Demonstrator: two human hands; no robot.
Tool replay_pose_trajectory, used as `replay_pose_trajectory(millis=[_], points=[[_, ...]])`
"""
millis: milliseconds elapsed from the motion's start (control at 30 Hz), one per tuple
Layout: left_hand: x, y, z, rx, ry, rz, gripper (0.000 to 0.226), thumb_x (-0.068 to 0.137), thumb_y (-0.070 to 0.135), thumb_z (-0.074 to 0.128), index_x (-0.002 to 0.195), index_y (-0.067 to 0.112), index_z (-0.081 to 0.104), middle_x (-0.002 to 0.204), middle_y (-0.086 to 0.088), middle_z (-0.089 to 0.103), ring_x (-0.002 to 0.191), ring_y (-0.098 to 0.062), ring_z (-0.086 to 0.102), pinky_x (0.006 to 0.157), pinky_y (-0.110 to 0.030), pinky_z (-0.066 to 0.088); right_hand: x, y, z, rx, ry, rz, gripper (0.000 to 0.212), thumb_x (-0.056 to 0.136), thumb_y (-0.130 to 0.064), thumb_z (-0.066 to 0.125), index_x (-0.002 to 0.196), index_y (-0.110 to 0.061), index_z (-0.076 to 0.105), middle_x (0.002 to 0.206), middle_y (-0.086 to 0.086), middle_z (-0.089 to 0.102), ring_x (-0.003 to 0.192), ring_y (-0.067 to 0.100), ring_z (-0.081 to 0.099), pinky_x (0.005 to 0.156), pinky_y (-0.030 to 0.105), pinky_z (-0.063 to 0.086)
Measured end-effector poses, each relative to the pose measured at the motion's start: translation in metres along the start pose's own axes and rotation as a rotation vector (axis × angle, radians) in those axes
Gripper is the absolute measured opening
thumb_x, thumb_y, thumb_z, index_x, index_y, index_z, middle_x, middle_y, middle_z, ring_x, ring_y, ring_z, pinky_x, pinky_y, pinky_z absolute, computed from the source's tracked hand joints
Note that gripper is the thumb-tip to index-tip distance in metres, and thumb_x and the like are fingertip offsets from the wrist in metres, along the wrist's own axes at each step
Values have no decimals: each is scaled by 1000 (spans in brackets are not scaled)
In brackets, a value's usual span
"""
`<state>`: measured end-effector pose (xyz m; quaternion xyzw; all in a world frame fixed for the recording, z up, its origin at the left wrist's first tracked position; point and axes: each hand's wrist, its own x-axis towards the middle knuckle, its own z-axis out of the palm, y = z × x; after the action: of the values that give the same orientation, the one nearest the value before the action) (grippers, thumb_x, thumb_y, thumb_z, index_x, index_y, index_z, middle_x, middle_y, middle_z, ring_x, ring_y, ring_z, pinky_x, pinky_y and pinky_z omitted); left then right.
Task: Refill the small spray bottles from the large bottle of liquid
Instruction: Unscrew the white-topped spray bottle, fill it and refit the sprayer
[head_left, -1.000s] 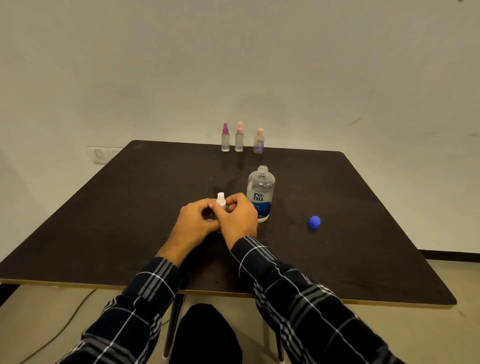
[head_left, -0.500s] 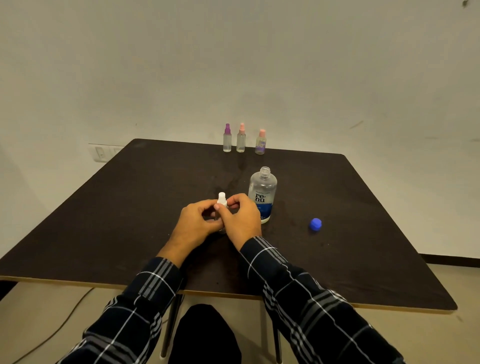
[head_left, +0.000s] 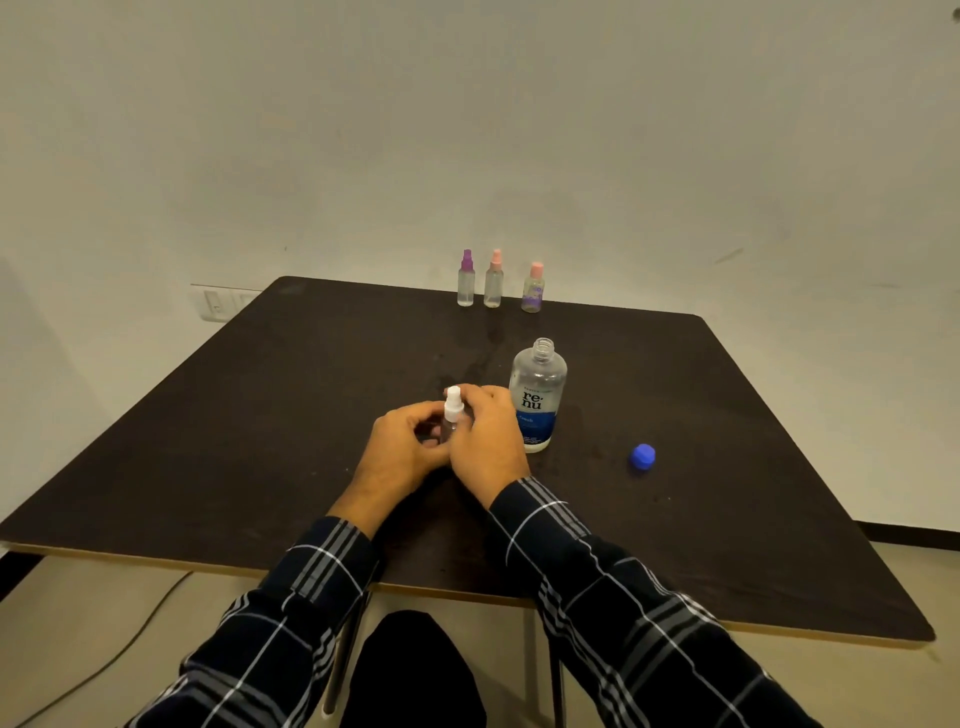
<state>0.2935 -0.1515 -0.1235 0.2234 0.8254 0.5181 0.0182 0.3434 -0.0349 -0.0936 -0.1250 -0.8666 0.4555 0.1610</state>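
A small clear spray bottle with a white spray top (head_left: 453, 409) stands upright near the table's middle. My left hand (head_left: 402, 452) wraps its body from the left. My right hand (head_left: 488, 441) grips it from the right, fingers up at the white top. Just right of my hands stands the large clear bottle (head_left: 537, 395) with a blue "renu" label, its neck uncapped. Its blue cap (head_left: 643, 457) lies on the table further right. Three small spray bottles stand in a row at the far edge: one purple-topped (head_left: 466, 280), two pink-topped (head_left: 493, 280) (head_left: 533, 288).
The dark brown table (head_left: 260, 415) has a pale front edge close to my body. A white wall rises behind it, with a socket plate (head_left: 215, 304) at the left. A cable (head_left: 119, 654) runs across the floor at lower left.
Both hands stay on the small bottle; my right fingers have shifted slightly around the white top. The view has tilted a little, nothing else on the table moved.
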Motion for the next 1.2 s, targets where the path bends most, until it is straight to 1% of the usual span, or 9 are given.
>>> replay_pose_trajectory(millis=[133,267,367,500,633,733,900,1100,1200], points=[[-1,0,4,-1,35,-24,40,87,11,78,123,25,70,102,18,67,89,6,62,73,-2,49,-1,-6,3,6,-9,90,66,91,-32,66,148,-22,36,140,1,39,119,17,54,90,25,46],[0,-4,5,10,25,-44,30,86,14,79,114,22,73,100,11,71,89,-1,67,73,-9,54,0,-13,1,-115,143,125,37,89,-42,69,116,-22,54,119,-1,53,90,10,56,72,23,44],[3,-7,4,16,4,-47,37,83,17,81,118,24,72,102,9,72,94,-6,68,84,-23,58,6,-18,-7,-196,50,79,26,95,-32,63,120,-22,60,119,-1,55,100,14,58,81,29,49],[3,-8,5,2,-15,-42,40,85,19,80,122,29,68,98,10,71,90,-5,68,80,-18,54,12,-20,-15,-189,-74,38,28,95,-15,63,121,-24,64,124,0,58,111,19,60,95,39,53],[3,-8,3,-43,-18,-40,39,83,17,82,118,32,70,94,9,74,88,-6,71,81,-20,57,11,-19,-23,-113,-173,-22,55,91,-6,64,139,-29,48,121,-4,58,110,15,59,98,39,53],[3,-10,3,-30,-13,-30,42,80,12,82,116,31,72,99,10,74,91,-3,70,83,-20,56,12,-21,-20,-145,-144,48,69,84,-24,77,143,-22,39,122,2,57,109,19,60,96,38,53],[5,-14,4,-3,-13,-45,34,79,16,85,108,30,75,95,10,73,89,-4,70,85,-26,58,11,-16,-13,-290,-20,127,34,87,-46,71,106,-21,58,104,2,63,91,18,62,79,35,54],[4,-10,3,-4,-14,-22,40,83,19,82,119,34,70,99,13,72,91,-3,69,81,-17,54,15,-23,-26,-281,-59,-57,29,98,-23,59,126,-22,60,119,3,58,107,19,59,93,37,52],[3,-8,3,-1,-2,-19,39,85,20,80,115,41,67,98,13,70,89,-7,68,76,-12,51,12,-24,-40,-158,20,-132,21,97,-26,58,117,-22,64,102,-3,65,94,11,62,86,33,55]])
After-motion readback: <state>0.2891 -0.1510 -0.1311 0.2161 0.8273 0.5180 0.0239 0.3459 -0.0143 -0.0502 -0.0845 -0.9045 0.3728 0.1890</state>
